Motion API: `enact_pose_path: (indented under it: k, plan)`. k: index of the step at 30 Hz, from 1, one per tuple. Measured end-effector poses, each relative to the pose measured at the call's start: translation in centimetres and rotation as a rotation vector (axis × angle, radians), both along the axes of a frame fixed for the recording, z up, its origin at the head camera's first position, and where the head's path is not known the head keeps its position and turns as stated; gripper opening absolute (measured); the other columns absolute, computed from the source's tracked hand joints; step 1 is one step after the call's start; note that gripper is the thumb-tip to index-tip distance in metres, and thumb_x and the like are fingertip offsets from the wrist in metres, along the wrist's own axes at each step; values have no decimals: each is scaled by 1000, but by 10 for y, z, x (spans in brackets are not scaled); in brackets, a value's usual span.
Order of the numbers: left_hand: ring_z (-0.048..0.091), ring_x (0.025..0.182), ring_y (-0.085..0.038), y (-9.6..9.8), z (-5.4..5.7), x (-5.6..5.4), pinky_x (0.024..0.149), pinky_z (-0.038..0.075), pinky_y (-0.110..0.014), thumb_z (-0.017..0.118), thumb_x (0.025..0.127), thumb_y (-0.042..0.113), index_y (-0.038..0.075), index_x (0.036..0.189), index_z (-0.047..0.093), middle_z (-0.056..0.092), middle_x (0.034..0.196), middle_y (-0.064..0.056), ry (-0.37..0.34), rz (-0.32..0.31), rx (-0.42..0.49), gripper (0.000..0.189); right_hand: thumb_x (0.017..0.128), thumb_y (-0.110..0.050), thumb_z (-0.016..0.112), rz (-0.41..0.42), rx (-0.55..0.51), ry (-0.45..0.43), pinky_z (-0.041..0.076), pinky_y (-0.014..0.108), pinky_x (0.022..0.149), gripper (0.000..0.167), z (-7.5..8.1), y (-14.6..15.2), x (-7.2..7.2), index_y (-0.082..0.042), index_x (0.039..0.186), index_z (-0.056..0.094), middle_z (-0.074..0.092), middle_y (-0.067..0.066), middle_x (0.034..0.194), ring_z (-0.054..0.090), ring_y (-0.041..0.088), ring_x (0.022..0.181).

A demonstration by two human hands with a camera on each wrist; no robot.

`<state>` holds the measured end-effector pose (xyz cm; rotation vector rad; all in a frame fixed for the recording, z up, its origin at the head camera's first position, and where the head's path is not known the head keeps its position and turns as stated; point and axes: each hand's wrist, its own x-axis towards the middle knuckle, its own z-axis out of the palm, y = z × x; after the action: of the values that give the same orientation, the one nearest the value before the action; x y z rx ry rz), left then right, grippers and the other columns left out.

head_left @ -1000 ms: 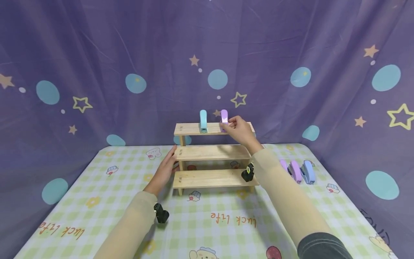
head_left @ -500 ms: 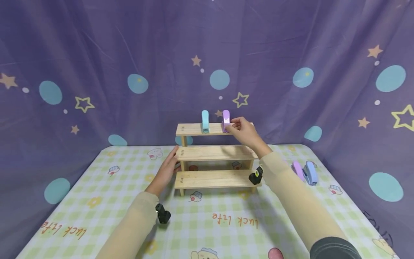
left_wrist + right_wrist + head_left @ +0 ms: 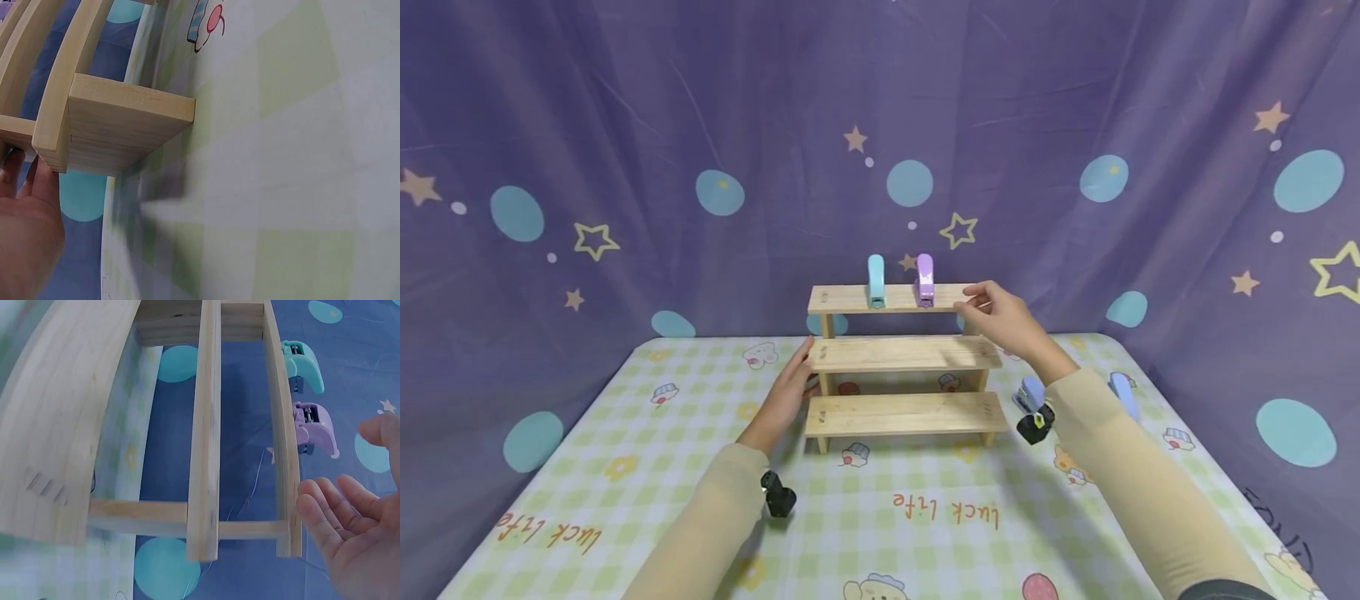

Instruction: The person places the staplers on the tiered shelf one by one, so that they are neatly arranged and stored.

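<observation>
A purple stapler (image 3: 925,282) stands upright on the top tier of a three-tier wooden rack (image 3: 895,355), right of a teal stapler (image 3: 876,282). My right hand (image 3: 1000,317) is beside the top tier's right end, fingers loosely bent and holding nothing. In the right wrist view, its fingertips (image 3: 306,487) overlap the top board's edge, with both staplers beyond. My left hand (image 3: 782,396) holds the rack's left side at the middle tier. The left wrist view has its fingers (image 3: 45,184) at a board's end, partly hidden behind the wood.
On the table's right side lie a blue stapler (image 3: 1030,392) and another blue one (image 3: 1123,392); my right sleeve (image 3: 1127,458) covers the spot between them. A checked cloth (image 3: 820,533) covers the table, and a purple curtain (image 3: 1000,100) hangs behind the rack.
My right hand has let go of the purple stapler and moved right, away from it. The stapler stays on the top tier. My left hand has kept its place on the rack.
</observation>
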<state>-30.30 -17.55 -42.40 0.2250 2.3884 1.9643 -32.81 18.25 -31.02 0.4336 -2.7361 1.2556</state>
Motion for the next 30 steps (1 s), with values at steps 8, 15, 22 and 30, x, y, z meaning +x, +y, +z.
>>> enact_pose_path:
  k: [8, 15, 22, 30]
  plan:
    - [28, 146, -32, 2, 1, 2, 116, 33, -50, 30, 110, 42, 37, 162, 12, 14, 166, -2, 2, -7, 12, 54, 100, -47, 58, -8, 45, -13, 58, 36, 66, 53, -7, 22, 13, -10, 139, 51, 61, 10, 123, 61, 28, 103]
    - [28, 146, -35, 1, 2, 0, 116, 32, -51, 29, 111, 39, 34, 162, 12, 13, 167, -4, -5, -15, 25, 54, 102, -41, 57, -25, 91, -14, 56, 45, 84, 51, -17, 45, 24, -6, 139, 51, 62, 15, 122, 62, 30, 106]
    - [30, 146, -33, 1, 2, 2, 116, 33, -50, 30, 111, 41, 37, 161, 13, 14, 166, -1, 5, -12, 15, 54, 103, -42, 55, -28, 117, -30, 54, 49, 87, 53, -33, 70, 36, -3, 139, 52, 61, 19, 125, 62, 33, 109]
    - [29, 146, -34, 1, 2, 1, 116, 32, -51, 30, 110, 42, 37, 162, 12, 14, 166, -2, 5, -3, 14, 54, 103, -39, 57, -56, 132, -63, 56, 48, 84, 51, -53, 89, 48, -1, 137, 55, 64, 18, 121, 63, 33, 105]
